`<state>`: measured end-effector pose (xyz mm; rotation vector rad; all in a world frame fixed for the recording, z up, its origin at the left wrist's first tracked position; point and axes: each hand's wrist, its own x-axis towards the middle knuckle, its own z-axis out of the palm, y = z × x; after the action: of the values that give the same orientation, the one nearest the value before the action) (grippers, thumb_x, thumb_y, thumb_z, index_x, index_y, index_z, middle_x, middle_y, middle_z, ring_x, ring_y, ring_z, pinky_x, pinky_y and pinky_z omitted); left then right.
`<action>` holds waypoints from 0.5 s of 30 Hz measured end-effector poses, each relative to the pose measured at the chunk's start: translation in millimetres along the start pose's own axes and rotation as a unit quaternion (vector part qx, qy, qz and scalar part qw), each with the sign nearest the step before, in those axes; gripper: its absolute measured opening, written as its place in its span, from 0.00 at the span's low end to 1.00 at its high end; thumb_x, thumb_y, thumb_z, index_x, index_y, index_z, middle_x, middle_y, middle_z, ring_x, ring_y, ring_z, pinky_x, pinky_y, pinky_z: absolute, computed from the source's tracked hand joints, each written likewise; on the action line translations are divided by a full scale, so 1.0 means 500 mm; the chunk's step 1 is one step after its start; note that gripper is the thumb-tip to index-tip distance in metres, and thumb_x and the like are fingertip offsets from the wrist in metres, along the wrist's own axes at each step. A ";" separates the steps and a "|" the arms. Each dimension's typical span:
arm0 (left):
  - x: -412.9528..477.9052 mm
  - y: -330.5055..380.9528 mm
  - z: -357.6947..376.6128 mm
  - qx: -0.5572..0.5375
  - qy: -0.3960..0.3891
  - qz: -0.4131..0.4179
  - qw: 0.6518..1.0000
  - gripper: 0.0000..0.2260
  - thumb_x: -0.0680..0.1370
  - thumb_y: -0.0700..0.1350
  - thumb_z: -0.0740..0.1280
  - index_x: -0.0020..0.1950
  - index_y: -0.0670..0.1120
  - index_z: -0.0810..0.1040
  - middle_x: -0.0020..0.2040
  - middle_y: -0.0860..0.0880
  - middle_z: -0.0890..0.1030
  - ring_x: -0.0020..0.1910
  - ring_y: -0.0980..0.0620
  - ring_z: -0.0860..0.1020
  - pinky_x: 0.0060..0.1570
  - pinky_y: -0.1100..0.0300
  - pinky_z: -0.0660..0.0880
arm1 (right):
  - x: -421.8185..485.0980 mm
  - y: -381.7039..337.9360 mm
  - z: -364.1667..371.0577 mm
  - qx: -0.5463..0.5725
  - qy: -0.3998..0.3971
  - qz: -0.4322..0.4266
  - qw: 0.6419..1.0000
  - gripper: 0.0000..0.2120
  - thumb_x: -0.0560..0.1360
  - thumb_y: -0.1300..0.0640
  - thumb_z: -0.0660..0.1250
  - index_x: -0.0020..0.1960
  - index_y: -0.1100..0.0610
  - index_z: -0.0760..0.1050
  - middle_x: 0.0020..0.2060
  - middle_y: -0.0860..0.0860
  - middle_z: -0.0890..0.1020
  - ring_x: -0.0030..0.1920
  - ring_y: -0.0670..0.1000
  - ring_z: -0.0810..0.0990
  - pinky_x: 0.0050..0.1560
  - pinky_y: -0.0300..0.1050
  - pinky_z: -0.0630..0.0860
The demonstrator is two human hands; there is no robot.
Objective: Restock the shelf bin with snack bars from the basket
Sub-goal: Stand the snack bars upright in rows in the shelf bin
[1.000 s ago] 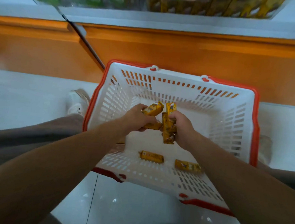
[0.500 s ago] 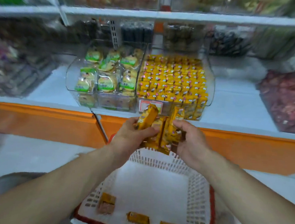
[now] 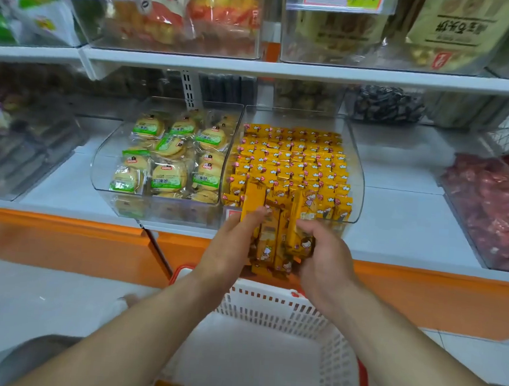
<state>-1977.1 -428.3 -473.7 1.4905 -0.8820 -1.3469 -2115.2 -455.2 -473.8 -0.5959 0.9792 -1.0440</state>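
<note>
1. Snack bars (image 3: 275,240) in slim yellow-orange wrappers printed with a cartoon figure stand bunched upright between our hands.
2. Our left hand (image 3: 227,251) and right hand (image 3: 324,259) each clasp the bundle from one side.
3. Just beyond our fingertips sits the clear shelf bin (image 3: 356,182), packed with matching bars (image 3: 295,159).
4. Below our wrists lies the white basket (image 3: 269,303).

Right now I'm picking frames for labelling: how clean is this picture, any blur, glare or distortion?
Head view: snack bars and shelf bin at centre fairly sharp; left edge smeared by motion blur; shelf edge bowed by the wide-angle lens; flat light, faint glare on the clear bin walls.
</note>
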 end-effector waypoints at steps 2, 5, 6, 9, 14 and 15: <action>0.006 0.009 -0.001 0.005 0.015 0.011 1.000 0.19 0.77 0.70 0.62 0.57 0.60 0.82 0.51 0.53 0.87 0.52 0.49 0.86 0.56 0.43 0.82 | 0.013 -0.004 -0.001 0.012 -0.002 -0.001 1.000 0.15 0.79 0.59 0.61 0.62 0.63 0.77 0.56 0.65 0.83 0.59 0.66 0.81 0.62 0.70 0.74; 0.008 0.024 -0.005 0.068 0.006 0.062 0.996 0.14 0.82 0.61 0.62 0.51 0.57 0.84 0.48 0.50 0.88 0.50 0.48 0.86 0.54 0.42 0.83 | 0.031 -0.008 -0.012 0.024 -0.011 -0.003 1.000 0.16 0.78 0.58 0.61 0.62 0.63 0.78 0.55 0.64 0.83 0.58 0.66 0.82 0.62 0.70 0.75; 0.010 0.025 -0.008 0.080 -0.002 0.074 0.994 0.11 0.82 0.58 0.65 0.51 0.55 0.85 0.47 0.48 0.88 0.49 0.46 0.86 0.54 0.40 0.82 | 0.035 -0.008 -0.015 0.022 -0.018 -0.005 1.000 0.16 0.78 0.58 0.61 0.62 0.62 0.78 0.55 0.63 0.84 0.57 0.65 0.82 0.62 0.69 0.75; 0.016 0.024 -0.019 0.082 -0.007 0.076 0.994 0.06 0.81 0.50 0.70 0.52 0.50 0.84 0.46 0.45 0.88 0.48 0.42 0.86 0.52 0.39 0.83 | 0.042 -0.002 -0.019 0.004 -0.038 -0.026 0.999 0.14 0.79 0.59 0.62 0.62 0.57 0.79 0.56 0.59 0.84 0.57 0.62 0.83 0.60 0.66 0.77; 0.022 0.027 -0.027 0.105 0.006 0.061 0.993 0.04 0.78 0.45 0.73 0.51 0.50 0.82 0.41 0.51 0.87 0.42 0.49 0.87 0.48 0.45 0.85 | 0.024 -0.002 -0.014 -0.047 -0.074 -0.068 0.994 0.13 0.79 0.61 0.63 0.59 0.50 0.81 0.55 0.53 0.85 0.56 0.56 0.84 0.54 0.61 0.81; 0.024 0.028 -0.027 0.111 0.004 0.057 0.992 0.05 0.77 0.45 0.73 0.52 0.51 0.82 0.42 0.50 0.87 0.43 0.48 0.87 0.48 0.44 0.84 | 0.019 -0.005 -0.013 -0.054 -0.082 -0.070 0.993 0.13 0.79 0.61 0.64 0.60 0.51 0.81 0.55 0.53 0.85 0.56 0.57 0.84 0.56 0.62 0.80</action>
<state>-1961.1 -441.9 -464.7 1.5861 -1.1243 -1.1893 -2120.4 -464.6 -478.6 -0.8359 0.8626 -1.0535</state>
